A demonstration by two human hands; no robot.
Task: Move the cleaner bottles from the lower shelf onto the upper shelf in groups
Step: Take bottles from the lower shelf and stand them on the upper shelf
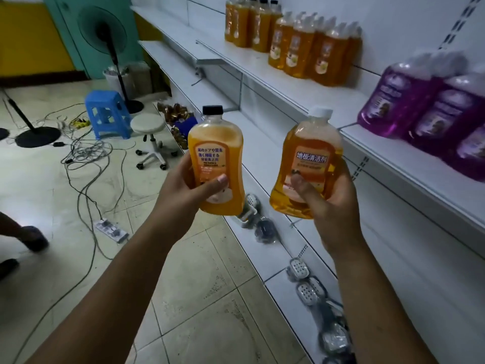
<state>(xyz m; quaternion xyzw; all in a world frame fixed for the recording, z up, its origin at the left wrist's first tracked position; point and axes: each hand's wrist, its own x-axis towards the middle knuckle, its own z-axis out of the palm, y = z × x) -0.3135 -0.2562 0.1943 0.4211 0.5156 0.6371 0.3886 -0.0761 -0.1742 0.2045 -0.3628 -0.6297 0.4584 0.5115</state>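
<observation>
My left hand [183, 190] grips an orange cleaner bottle with a black cap [216, 158], held upright in the air in front of the shelving. My right hand [333, 203] grips an orange bottle with a white cap [308, 164], tilted slightly left. On the upper shelf [275, 72] stand a group of black-capped orange bottles [249, 24], a group of white-capped orange bottles [315, 51] and, at the right, purple bottles [433, 106]. The lower shelf [265, 164] runs below both held bottles.
Small packaged items [304, 271] lie along the bottom shelf. On the tiled floor at left are a blue stool [107, 114], a white swivel stool [148, 135], a standing fan [105, 30], tangled cables and a power strip [111, 229]. Another person's feet [23, 240] are at far left.
</observation>
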